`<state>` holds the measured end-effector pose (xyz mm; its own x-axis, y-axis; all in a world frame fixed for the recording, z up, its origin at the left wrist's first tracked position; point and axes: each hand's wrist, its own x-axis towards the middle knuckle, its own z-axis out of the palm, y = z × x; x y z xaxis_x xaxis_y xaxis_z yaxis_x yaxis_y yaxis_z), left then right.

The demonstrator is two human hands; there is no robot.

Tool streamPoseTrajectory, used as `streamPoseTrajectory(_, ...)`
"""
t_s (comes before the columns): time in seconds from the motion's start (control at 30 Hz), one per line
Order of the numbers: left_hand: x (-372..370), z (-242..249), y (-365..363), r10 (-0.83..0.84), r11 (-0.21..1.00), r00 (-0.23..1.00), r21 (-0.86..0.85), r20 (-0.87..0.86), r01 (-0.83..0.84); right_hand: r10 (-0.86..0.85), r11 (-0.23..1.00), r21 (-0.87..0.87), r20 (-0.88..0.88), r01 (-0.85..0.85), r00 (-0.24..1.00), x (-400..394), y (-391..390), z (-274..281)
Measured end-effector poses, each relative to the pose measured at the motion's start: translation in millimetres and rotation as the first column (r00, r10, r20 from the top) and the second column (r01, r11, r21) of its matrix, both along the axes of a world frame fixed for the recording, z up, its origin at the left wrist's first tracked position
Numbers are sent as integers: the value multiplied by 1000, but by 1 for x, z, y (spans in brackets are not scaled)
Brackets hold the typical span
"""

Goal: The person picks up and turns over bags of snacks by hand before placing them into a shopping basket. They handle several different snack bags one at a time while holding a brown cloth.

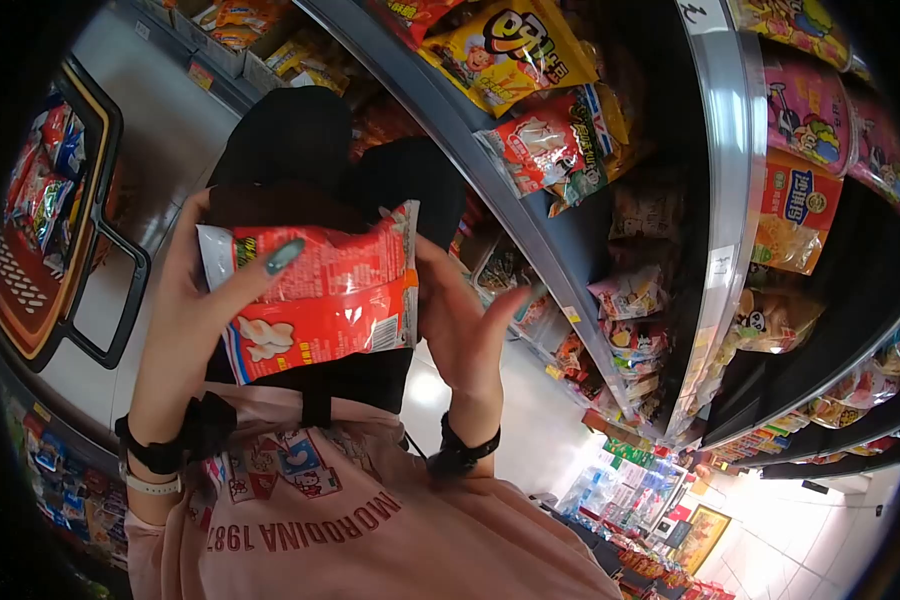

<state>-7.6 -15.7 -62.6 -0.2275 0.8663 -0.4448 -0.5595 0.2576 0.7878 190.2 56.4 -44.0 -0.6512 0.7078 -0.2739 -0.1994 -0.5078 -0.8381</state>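
A red snack bag (pixel 340 275) with silvery end seams and a barcode is in front of my body, over my dark-trousered knees. My left hand (pixel 195 300) grips it at the left end, the green-nailed thumb lying across the printed face and the fingers mostly hidden behind. At the other end, my right hand (pixel 465 335) supports the bag's edge. Its thumb sticks out away from the bag, and the other fingers are partly hidden behind it. The bag looks sealed along the edges I can see.
A shopping basket (pixel 30 290) with a black handle stands on the floor at left, holding several snack packets. Shelves to my right carry a yellow snack bag (pixel 510 55), a red packet (pixel 545 150) and pink packets (pixel 808 115). More packets hang at lower left.
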Motion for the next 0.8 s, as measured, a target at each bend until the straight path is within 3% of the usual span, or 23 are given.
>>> streamPoseTrajectory(0.03,4,3,2,4,1000,1000,3,3,-4,4,1000,3,3,-4,1000,-1,-2,4)
streamPoseTrajectory(0.1,10,9,4,1,993,996,117,-95,10,7,925,344,408,-161,913,-3,-4,10)
streamPoseTrajectory(0.17,11,3,4,-8,985,998,172,-66,20,-21,912,364,500,-188,866,9,-3,2)
streamPoseTrajectory(0.23,7,-3,8,-89,967,993,230,-83,106,-140,921,389,405,-32,904,19,6,10)
streamPoseTrajectory(0.27,7,-2,7,-63,980,998,190,32,56,-276,914,390,408,107,870,33,10,8)
streamPoseTrajectory(0.3,5,-1,7,-57,980,998,194,31,50,-406,887,393,411,243,816,50,18,7)
streamPoseTrajectory(0.37,-1,0,6,-129,983,986,142,104,114,-661,732,416,239,540,711,74,42,17)
streamPoseTrajectory(0.43,-2,0,7,-103,981,989,173,102,84,-865,453,516,57,727,499,106,70,17)
streamPoseTrajectory(0.5,-4,1,7,-110,985,974,154,198,80,-932,227,690,-52,687,360,111,95,28)
streamPoseTrajectory(0.53,-5,-1,7,-124,977,976,191,179,89,-928,232,691,-52,685,368,109,107,29)
streamPoseTrajectory(0.6,-4,3,10,-118,972,979,220,168,79,-979,-144,891,-192,431,71,105,138,28)
streamPoseTrajectory(0.63,-4,4,11,-118,966,981,247,154,78,-978,-141,889,-194,436,79,109,159,26)
streamPoseTrajectory(0.7,-4,3,11,-113,963,986,257,125,78,-864,-330,944,-301,-2,403,122,204,23)
streamPoseTrajectory(0.73,-4,3,11,-122,962,987,258,109,90,-941,-325,702,-310,-633,139,122,219,26)
streamPoseTrajectory(0.77,-4,4,11,-131,960,987,260,94,103,-883,-12,209,-461,-978,-87,123,233,29)
streamPoseTrajectory(0.8,-6,5,11,-143,965,982,240,125,110,-883,-16,214,-462,-977,-87,128,253,29)
